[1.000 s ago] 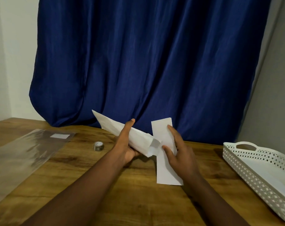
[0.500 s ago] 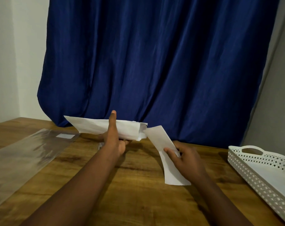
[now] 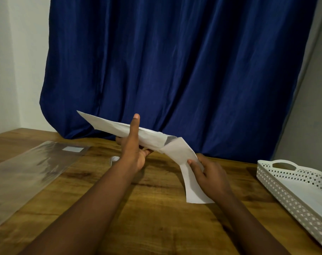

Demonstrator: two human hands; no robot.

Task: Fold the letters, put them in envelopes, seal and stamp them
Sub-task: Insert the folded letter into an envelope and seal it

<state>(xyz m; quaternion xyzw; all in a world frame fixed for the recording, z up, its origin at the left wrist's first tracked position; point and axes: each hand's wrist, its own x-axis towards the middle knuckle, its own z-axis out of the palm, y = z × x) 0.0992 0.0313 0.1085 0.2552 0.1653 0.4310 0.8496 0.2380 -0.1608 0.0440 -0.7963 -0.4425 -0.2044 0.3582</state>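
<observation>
Between the thumb and fingers of the left hand [image 3: 133, 153] an envelope [image 3: 123, 130] is gripped, held up off the table [image 3: 156, 208] with its open end turned toward the right hand [image 3: 209, 175]. A folded letter [image 3: 184, 162] is pinched by the right fingers [image 3: 194, 167] near its middle; its upper end is tucked at the mouth of the envelope, while its lower end hangs below the fingers, close to the tabletop. Compared with a second ago, the envelope has been levelled out and raised slightly, and the letter has been swung from upright across the envelope to a slant leading into the opening. From this it is judged that insertion has begun but is far from finished, since most of the letter remains outside; sealing and stamping are not yet done. Left of the left hand a clear plastic sleeve [image 3: 27, 172] is laid flat, bearing a small white label [image 3: 73, 149] on which no writing can be read. A small roll [image 3: 114, 159] is partly hidden behind the left wrist. Right of the right hand a white perforated tray [image 3: 266, 172] is set. No brand or text can be made out anywhere.
</observation>
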